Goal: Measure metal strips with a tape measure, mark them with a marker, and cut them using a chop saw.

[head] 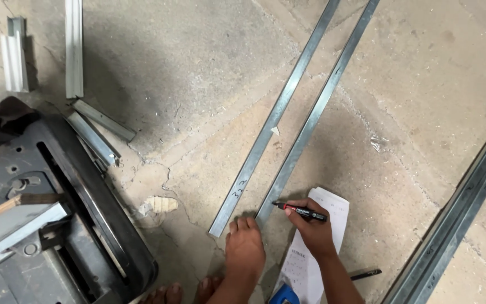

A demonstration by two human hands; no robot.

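Two long thin metal strips lie side by side, slanting across the concrete floor. My right hand (312,229) grips a black and red marker (301,211), its tip touching the near end of the right strip (309,125). The left strip (274,119) has dark marks written near its near end. My left hand (244,247) rests just below the near ends of both strips, fingers curled under, touching the floor there. A white sheet of paper (333,211) with writing lies under my right hand.
A black bench machine (80,225) with a metal profile across it fills the lower left. Short metal offcuts (94,132) and white profiles (74,48) lie at the upper left. A long grey channel (462,208) runs along the right. A black pen (365,274) lies by the paper. Bare toes (167,293) show at the bottom edge.
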